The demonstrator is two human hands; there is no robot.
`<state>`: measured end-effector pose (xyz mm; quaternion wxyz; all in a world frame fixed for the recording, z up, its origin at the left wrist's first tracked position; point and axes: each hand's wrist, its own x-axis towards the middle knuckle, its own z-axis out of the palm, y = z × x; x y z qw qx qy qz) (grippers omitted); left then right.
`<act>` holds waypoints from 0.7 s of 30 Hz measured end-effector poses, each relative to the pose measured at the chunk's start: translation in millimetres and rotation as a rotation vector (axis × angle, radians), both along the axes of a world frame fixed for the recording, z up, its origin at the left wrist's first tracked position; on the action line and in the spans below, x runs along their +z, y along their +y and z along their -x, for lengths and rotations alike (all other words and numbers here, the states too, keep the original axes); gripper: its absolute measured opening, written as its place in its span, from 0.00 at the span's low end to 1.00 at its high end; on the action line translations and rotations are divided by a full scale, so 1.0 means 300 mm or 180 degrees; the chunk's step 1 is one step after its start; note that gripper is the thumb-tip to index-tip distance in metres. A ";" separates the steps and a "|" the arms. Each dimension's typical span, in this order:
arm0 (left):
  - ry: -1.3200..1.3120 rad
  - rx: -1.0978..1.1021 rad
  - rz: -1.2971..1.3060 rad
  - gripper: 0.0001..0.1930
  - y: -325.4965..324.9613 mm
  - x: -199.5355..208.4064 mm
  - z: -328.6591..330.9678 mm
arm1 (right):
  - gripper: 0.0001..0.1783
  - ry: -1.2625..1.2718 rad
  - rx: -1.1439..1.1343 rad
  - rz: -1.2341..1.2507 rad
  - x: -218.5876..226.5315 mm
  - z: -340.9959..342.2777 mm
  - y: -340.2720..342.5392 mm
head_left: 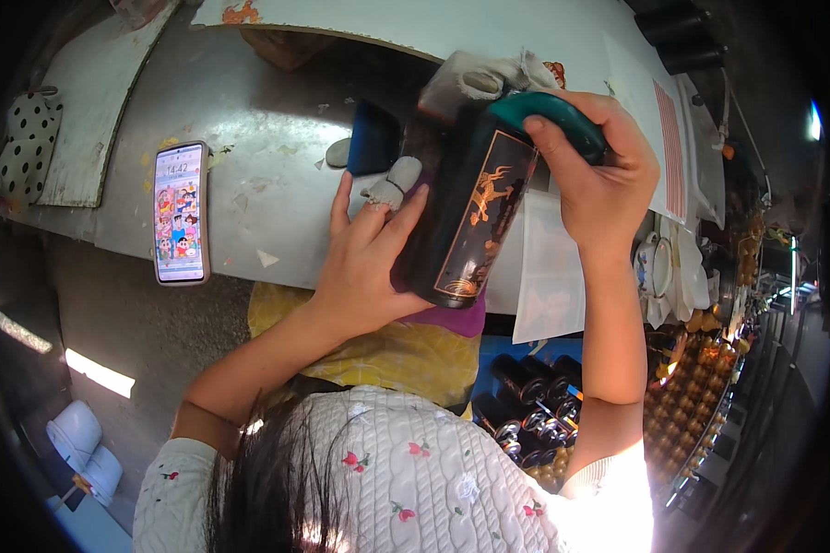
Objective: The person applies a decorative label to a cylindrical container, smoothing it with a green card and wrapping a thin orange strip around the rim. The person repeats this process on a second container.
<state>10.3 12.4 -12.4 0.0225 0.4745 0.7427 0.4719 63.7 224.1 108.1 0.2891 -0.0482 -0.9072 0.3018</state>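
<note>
A glossy black cylindrical canister (433,203) lies tilted near the table's front edge, its gold-bordered decal (489,217) facing up and right. My left hand (364,244) grips its lower left side, thumb by the bottom end and fingers along the side. A grey finger cover (395,182) sits on one of those fingers. With thumb and fingers, my right hand (609,161) holds a rounded dark green scraper-like piece (553,120) against the canister's upper end. A bunched greyish cloth (484,78) touches that end. Purple cloth (456,318) shows beneath the bottom end.
A lit phone (182,212) lies on the metal table (249,120) at left. A dark blue block (373,138) and a grey rounded piece (338,153) are left of the canister. Translucent sheets (553,276) hang at right. Below stands a blue crate (493,348) of black canisters.
</note>
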 end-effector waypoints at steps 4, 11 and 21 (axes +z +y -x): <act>-0.0062 -0.0065 -0.0009 0.51 0.002 -0.005 0.001 | 0.11 0.0115 0.1042 -0.1769 -0.042 -0.132 -0.130; 0.0002 0.0022 -0.0032 0.52 0.003 0.007 -0.003 | 0.15 0.0023 0.0067 -0.0659 0.020 0.007 -0.038; 0.0064 -0.0051 0.0031 0.52 0.008 -0.006 0.000 | 0.15 0.0138 0.0710 -0.1138 -0.116 -0.298 -0.224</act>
